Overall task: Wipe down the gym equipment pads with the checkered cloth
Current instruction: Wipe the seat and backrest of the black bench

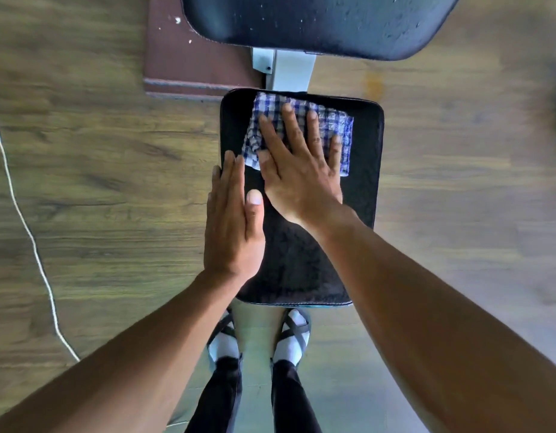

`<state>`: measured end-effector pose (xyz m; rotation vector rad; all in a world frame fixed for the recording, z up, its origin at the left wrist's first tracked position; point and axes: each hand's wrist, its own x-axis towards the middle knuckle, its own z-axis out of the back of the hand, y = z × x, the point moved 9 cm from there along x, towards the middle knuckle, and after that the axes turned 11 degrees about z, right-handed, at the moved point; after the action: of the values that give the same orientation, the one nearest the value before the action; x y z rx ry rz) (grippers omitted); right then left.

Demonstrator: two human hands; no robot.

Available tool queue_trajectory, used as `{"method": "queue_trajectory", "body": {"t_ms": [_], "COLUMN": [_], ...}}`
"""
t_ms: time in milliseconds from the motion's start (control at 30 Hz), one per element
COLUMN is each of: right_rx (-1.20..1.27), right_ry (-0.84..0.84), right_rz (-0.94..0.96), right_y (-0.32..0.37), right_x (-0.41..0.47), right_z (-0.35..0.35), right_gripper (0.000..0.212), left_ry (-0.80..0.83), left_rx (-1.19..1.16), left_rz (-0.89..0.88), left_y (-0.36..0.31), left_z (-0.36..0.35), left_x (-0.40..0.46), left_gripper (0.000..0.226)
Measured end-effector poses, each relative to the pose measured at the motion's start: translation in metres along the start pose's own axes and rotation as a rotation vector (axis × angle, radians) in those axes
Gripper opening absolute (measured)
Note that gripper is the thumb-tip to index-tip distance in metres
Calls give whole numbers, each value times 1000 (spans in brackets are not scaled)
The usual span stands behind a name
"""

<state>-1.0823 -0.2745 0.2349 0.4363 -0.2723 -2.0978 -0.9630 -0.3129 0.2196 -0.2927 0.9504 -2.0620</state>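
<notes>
Currently the checkered cloth (pixel 301 129) is pressed flat onto the far half of the seat pad (pixel 301 260) by the right hand (pixel 301 170), fingers straight and spread, nothing gripped. The left hand (pixel 233 220) is laid flat along the seat pad's left edge, fingers straight and together, just beside the cloth's near-left corner. A second pad (pixel 320 23) is seen beyond the seat pad, joined by a white frame bracket (pixel 286 70). Sandalled feet (pixel 258 339) are placed at the seat pad's near edge.
</notes>
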Motion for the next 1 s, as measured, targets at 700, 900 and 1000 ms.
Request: {"method": "queue_trajectory", "body": {"t_ms": [700,900,1000], "right_rx": [-4,-31,-19], "right_ry": [-275,-290,-291], "right_rz": [-114,-121,-124], "right_y": [-77,-78,-79], "right_x": [-51,-50,-50], "right_z": [12,12,12], "right_gripper": [63,58,58], "left_ry": [73,107,59], "left_rx": [654,681,637], "left_rz": [-200,-173,-136], "left_y": [-54,-49,-40], "left_z": [-27,-21,-15], "left_x": [71,102,31], "left_gripper": [60,61,58]}}
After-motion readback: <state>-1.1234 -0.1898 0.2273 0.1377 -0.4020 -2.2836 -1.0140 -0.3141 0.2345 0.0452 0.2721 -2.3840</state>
